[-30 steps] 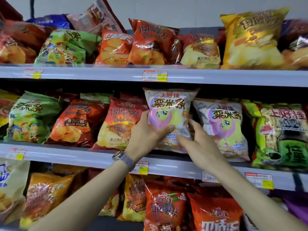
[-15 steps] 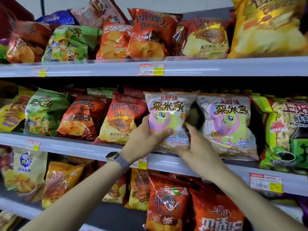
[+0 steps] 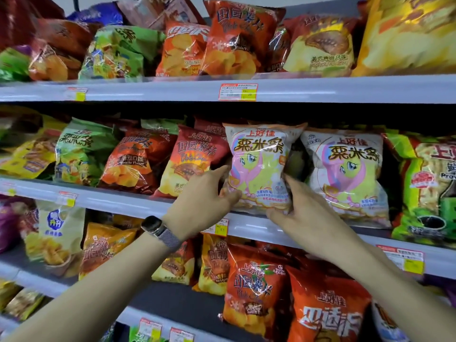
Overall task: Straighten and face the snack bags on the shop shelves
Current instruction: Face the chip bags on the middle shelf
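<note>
The pale pink-and-white glossy plastic snack bag (image 3: 259,166) is likely very light and puffed with air. Its film probably slips and crumples easily, and the contents would crush under a hard squeeze. The lower side edges look like the best place to hold it, with gentle pressure.

The left hand (image 3: 204,193) holds the bag's lower left edge. The right hand (image 3: 303,208) curls its fingers round the lower right edge, so both hands are closed on the bag.

It stands upright at the front lip of the grey metal middle shelf (image 3: 123,201), its front panel with a cartoon pony and brown lettering facing out. It sits between a red potato-chip bag (image 3: 195,159) on the left and a matching pony bag (image 3: 345,176) on the right, and a dark gap separates it from that twin.
</note>
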Action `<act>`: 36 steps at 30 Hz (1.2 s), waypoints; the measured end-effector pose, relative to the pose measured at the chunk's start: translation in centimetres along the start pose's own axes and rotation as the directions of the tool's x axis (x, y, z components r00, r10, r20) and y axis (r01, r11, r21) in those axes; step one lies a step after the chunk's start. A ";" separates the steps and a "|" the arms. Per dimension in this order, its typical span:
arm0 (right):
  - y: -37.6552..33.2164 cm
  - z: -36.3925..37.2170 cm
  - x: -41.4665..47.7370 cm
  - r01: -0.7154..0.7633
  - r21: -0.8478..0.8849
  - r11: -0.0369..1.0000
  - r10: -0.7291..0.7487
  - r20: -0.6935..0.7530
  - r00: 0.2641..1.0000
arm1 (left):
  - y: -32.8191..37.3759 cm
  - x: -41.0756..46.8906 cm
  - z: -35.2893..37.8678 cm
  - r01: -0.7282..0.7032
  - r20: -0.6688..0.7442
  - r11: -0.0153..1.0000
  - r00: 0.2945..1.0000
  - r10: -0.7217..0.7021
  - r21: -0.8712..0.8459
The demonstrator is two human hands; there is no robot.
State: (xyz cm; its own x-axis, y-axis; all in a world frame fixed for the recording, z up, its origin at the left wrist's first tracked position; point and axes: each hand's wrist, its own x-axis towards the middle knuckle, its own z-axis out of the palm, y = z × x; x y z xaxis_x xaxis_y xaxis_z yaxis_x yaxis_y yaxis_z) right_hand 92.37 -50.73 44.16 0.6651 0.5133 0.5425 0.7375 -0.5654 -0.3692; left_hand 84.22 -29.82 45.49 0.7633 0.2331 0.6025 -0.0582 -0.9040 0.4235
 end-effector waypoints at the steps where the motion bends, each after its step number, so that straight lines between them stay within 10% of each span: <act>1: -0.3 -0.3 -0.3 -0.004 -0.050 0.999 0.003 -0.009 1.000 | -0.1 -0.2 -0.4 0.001 -0.004 1.000 1.000 -0.001 0.014; 11: -10.3 4.2 -1.5 0.003 -0.301 0.953 -0.077 -0.235 0.969 | -7.0 -1.9 -4.9 -0.073 0.107 0.979 0.993 0.054 0.188; 18: -18.8 10.1 2.2 -0.066 -0.491 0.869 0.059 -0.029 0.998 | -17.0 -2.7 -12.2 -0.046 0.149 0.946 0.989 -0.002 0.320; 28: -26.4 18.5 9.1 -0.074 -0.156 0.985 0.054 -0.128 0.990 | -31.5 -1.3 -21.2 0.089 -0.025 0.881 0.996 -0.087 0.465; 36: -28.4 21.6 15.1 -0.281 0.145 0.949 0.286 -0.017 0.958 | -37.3 2.6 -23.6 0.207 -0.113 0.956 0.976 -0.186 0.207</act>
State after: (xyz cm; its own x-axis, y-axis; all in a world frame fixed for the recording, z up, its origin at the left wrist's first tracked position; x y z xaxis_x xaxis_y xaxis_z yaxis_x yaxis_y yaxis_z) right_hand 83.97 -12.99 46.55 0.8461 0.3192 0.4269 0.5302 -0.5869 -0.6119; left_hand 73.19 12.97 47.27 0.6831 0.4365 0.5856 0.2350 -0.8905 0.3897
